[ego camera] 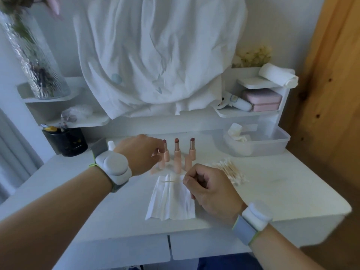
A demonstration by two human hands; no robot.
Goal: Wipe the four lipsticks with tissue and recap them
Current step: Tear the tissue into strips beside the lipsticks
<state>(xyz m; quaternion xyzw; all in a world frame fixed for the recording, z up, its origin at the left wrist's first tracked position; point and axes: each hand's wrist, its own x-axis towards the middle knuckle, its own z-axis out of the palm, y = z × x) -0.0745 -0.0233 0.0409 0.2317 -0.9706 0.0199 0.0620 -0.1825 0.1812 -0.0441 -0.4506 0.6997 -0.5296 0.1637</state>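
On the white desk [272,191], left hand [140,152] pinches the leftmost lipstick [166,151] at 12 o'clock of the tissue [171,199]; right hand [210,188] pinches a cotton swab [171,180].

Head-worn view, forward and down over the white table [272,191].

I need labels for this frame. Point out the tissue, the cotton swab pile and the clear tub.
tissue [171,199]: head view, middle of the unfolded sheet.
cotton swab pile [230,170]: head view, centre of the heap.
clear tub [272,145]: head view, front wall.
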